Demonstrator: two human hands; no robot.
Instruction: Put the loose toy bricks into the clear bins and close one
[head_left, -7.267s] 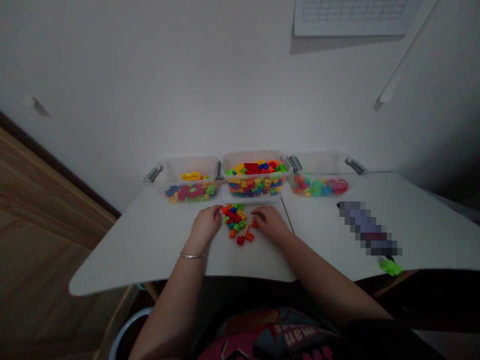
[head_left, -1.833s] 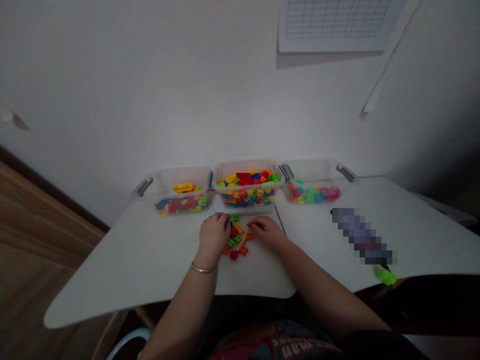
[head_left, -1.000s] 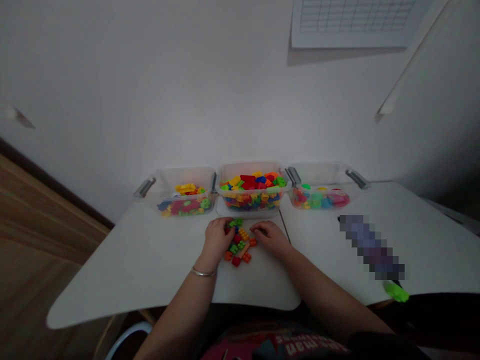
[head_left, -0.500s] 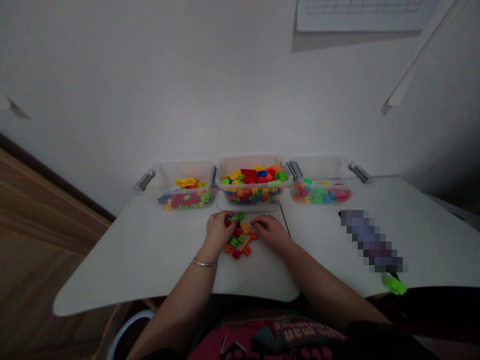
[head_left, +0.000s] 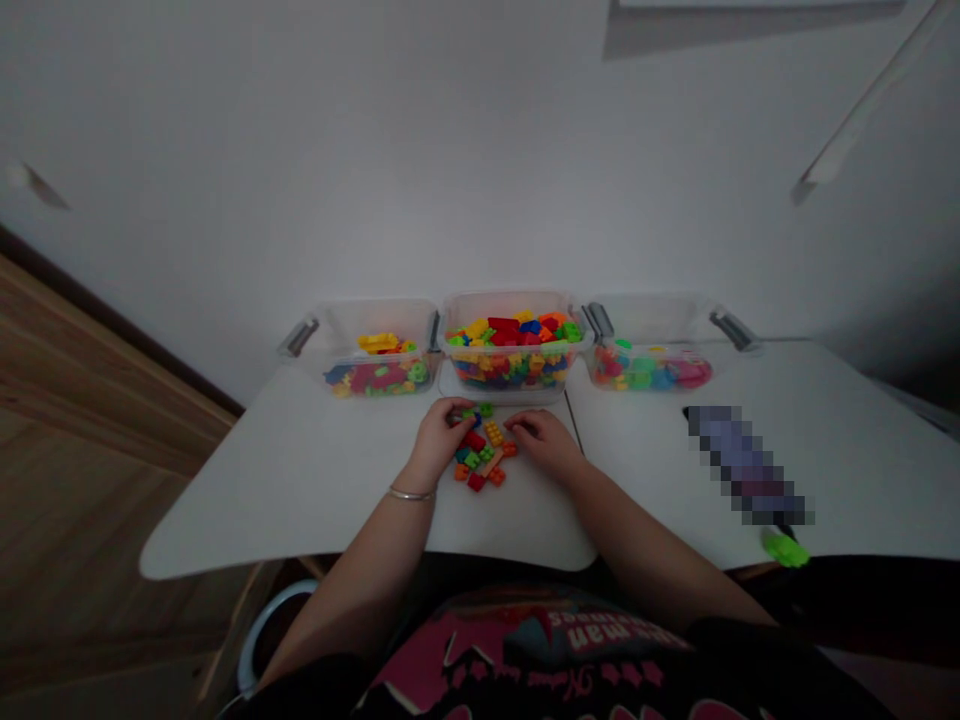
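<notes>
While my curled left-hand fingers and right-hand fingers rest on either side of the small pile of colourful plastic building bricks on the white bench, I cannot tell whether they grip a brick.

The left hand curls at the far edge of a loose spread of plastic building bricks — its fingertips just beside a green brick — while the right hand rests near an orange brick. Behind them, on a white bench, stand three clear plastic bins of more bricks — a thin bracelet circles the left wrist.
</notes>
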